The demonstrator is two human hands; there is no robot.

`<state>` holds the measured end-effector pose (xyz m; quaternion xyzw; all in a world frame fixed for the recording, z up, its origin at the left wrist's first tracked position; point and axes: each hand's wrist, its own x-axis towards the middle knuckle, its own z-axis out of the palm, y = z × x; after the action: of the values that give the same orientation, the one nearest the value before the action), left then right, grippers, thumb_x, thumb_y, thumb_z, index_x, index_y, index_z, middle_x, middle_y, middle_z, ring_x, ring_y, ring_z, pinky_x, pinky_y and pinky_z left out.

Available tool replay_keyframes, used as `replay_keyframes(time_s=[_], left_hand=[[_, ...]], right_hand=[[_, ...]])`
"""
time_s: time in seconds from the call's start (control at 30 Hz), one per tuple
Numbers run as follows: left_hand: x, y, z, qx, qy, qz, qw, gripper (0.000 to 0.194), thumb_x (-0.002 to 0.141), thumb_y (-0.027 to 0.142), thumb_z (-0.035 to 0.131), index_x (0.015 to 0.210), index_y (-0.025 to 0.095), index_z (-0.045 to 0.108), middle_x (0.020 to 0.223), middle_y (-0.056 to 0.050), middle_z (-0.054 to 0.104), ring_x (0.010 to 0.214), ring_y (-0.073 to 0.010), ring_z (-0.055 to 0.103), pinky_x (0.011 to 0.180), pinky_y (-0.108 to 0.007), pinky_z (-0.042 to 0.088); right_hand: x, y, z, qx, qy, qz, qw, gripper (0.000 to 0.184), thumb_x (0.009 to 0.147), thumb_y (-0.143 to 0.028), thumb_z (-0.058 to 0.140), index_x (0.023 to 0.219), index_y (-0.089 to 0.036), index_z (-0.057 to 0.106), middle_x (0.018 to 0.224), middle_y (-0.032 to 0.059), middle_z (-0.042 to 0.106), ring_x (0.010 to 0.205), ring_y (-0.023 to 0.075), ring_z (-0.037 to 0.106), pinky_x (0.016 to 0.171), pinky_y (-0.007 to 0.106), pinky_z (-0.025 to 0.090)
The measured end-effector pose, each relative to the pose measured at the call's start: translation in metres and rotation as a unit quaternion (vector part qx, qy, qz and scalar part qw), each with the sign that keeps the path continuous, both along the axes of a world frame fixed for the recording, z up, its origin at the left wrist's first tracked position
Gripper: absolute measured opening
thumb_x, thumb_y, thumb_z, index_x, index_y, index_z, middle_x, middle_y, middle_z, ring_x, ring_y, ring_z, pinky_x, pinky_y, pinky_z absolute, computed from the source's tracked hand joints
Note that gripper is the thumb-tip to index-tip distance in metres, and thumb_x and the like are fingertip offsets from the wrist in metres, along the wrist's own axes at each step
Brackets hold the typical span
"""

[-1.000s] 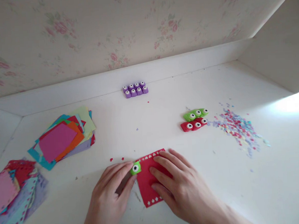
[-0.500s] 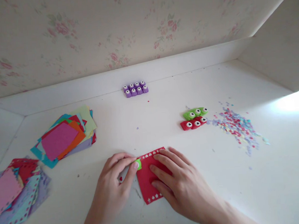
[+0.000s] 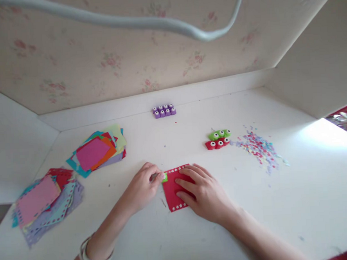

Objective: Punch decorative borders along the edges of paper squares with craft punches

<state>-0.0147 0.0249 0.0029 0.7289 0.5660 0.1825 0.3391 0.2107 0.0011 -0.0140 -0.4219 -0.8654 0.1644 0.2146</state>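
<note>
A red paper square (image 3: 173, 192) with punched shapes along its top and bottom edges lies on the white table (image 3: 297, 185). My right hand (image 3: 202, 193) rests flat on it, fingers spread. At the paper's left edge my left hand (image 3: 141, 187) pinches a small green paper punch (image 3: 164, 178), fingers closed over it so only a sliver of green shows. A silver bracelet (image 3: 91, 257) sits on my left wrist.
A stack of colored paper squares (image 3: 97, 154) lies at the left, and a pile of punched sheets (image 3: 44, 204) further left. Purple punches (image 3: 164, 111) stand by the back wall. Green and red punches (image 3: 218, 139) sit right of center beside scattered confetti (image 3: 259, 148). A grey cable (image 3: 155, 23) hangs overhead.
The view has pulled back and up, so more of my arms and the cable show. My left fingers have closed over the green punch. My right hand stays on the red paper.
</note>
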Motion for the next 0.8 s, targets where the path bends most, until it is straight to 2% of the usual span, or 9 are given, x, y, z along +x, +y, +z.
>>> replay_keyframes(time_s=[0.1, 0.3, 0.43, 0.53, 0.63, 0.73, 0.8], left_hand=[[-0.016, -0.010, -0.004, 0.020, 0.004, 0.016, 1.000, 0.028, 0.095, 0.037, 0.045, 0.081, 0.021, 0.063, 0.093, -0.004, 0.061, 0.091, -0.0195, 0.059, 0.085, -0.034, 0.048], [-0.063, -0.028, -0.019, 0.075, 0.052, 0.101, 0.991, 0.035, 0.096, 0.047, 0.043, 0.101, 0.023, 0.068, 0.108, -0.005, 0.066, 0.103, -0.0216, 0.062, 0.095, -0.037, 0.048], [-0.072, -0.037, -0.021, 0.101, 0.082, 0.092, 0.987, 0.034, 0.092, 0.048, 0.051, 0.112, 0.025, 0.066, 0.115, -0.005, 0.065, 0.097, -0.0198, 0.066, 0.085, -0.031, 0.054], [-0.064, -0.032, -0.017, 0.113, 0.108, 0.079, 0.984, 0.029, 0.090, 0.043, 0.057, 0.109, 0.024, 0.066, 0.111, -0.005, 0.066, 0.091, -0.0188, 0.068, 0.079, -0.029, 0.055], [-0.046, -0.014, -0.009, 0.137, 0.084, 0.057, 0.985, 0.026, 0.090, 0.039, 0.057, 0.107, 0.022, 0.067, 0.111, -0.006, 0.067, 0.091, -0.0190, 0.068, 0.080, -0.029, 0.056], [-0.014, 0.016, -0.001, 0.149, 0.029, 0.017, 0.988, 0.029, 0.087, 0.035, 0.060, 0.113, 0.021, 0.067, 0.112, -0.007, 0.069, 0.093, -0.0193, 0.068, 0.084, -0.030, 0.055], [0.014, 0.039, 0.003, 0.134, 0.011, -0.002, 0.991, 0.031, 0.086, 0.033, 0.062, 0.114, 0.021, 0.067, 0.107, -0.005, 0.073, 0.087, -0.0194, 0.070, 0.084, -0.031, 0.056]], right_hand=[[0.000, -0.002, 0.001, 0.014, 0.003, -0.004, 1.000, 0.019, 0.091, -0.030, 0.060, 0.106, -0.023, 0.070, 0.117, 0.0071, 0.065, 0.111, 0.0247, 0.057, 0.105, 0.045, 0.042], [0.000, -0.002, 0.001, 0.020, 0.003, -0.002, 1.000, 0.020, 0.091, -0.030, 0.061, 0.108, -0.025, 0.070, 0.114, 0.0069, 0.066, 0.110, 0.0245, 0.057, 0.101, 0.043, 0.045], [0.000, -0.002, 0.001, 0.021, 0.010, -0.001, 1.000, 0.020, 0.090, -0.029, 0.061, 0.108, -0.024, 0.070, 0.114, 0.0068, 0.066, 0.110, 0.0240, 0.057, 0.101, 0.043, 0.044], [0.000, -0.003, 0.003, 0.017, 0.008, -0.007, 1.000, 0.020, 0.090, -0.030, 0.062, 0.108, -0.025, 0.070, 0.114, 0.0058, 0.065, 0.111, 0.0233, 0.056, 0.102, 0.042, 0.043], [0.000, -0.003, 0.005, 0.011, 0.007, -0.010, 1.000, 0.020, 0.089, -0.031, 0.064, 0.107, -0.025, 0.070, 0.114, 0.0051, 0.065, 0.111, 0.0227, 0.056, 0.102, 0.041, 0.041], [0.000, -0.002, 0.005, 0.007, 0.014, -0.013, 1.000, 0.020, 0.087, -0.032, 0.066, 0.105, -0.025, 0.070, 0.111, 0.0044, 0.066, 0.110, 0.0225, 0.056, 0.102, 0.041, 0.039], [0.000, -0.001, 0.003, 0.006, 0.021, -0.014, 1.000, 0.019, 0.086, -0.033, 0.067, 0.104, -0.025, 0.070, 0.111, 0.0039, 0.067, 0.109, 0.0226, 0.055, 0.102, 0.041, 0.038]])
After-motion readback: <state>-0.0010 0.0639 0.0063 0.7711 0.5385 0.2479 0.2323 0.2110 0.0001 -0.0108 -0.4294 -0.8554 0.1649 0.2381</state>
